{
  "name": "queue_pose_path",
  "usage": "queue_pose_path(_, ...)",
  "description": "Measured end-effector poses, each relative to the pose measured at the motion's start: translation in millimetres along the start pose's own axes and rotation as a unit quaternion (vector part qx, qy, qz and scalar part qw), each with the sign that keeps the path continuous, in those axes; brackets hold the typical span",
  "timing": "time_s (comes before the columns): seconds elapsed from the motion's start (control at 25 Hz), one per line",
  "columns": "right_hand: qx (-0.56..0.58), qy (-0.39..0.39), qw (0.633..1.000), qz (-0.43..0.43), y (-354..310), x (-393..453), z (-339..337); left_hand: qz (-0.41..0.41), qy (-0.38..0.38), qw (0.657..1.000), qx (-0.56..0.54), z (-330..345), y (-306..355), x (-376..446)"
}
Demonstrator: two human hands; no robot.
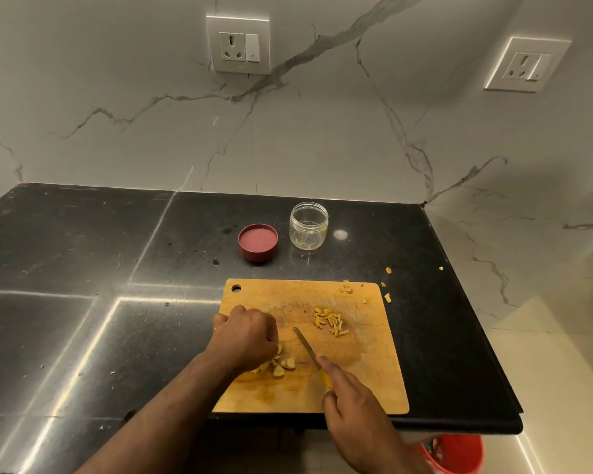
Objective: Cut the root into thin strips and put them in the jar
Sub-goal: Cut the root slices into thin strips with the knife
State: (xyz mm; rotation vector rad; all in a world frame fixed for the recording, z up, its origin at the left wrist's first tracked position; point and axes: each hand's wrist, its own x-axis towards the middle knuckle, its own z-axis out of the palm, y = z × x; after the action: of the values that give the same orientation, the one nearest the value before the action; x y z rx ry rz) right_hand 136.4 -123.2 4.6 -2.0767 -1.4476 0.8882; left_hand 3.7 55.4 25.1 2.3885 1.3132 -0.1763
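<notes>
The left hand curled over the root slices at the board's near left; the right hand clamped the knife, blade pointing far-left, just right of them; cut strips lay farther right; the jar stood open, well beyond.

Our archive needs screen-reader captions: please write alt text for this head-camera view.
On a wooden cutting board, a left hand holds root slices while the right hand grips a knife beside cut strips. Behind stand an open jar and its red lid.
</notes>
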Motion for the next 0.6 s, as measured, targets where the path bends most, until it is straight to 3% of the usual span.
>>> queue_pose_path(0.32, 0.000, -0.002, 1.000, 0.001, -0.2, -2.4, -5.3, 0.004, -0.006, 0.999, 0.053, 2.0, 6.6, -2.7)
queue_pose_path(0.6, 0.007, 0.006, 1.000, 0.012, -0.5, -1.7, -9.6, -0.011, 0.005, 0.998, -0.061, 0.6, 15.4, 5.4)
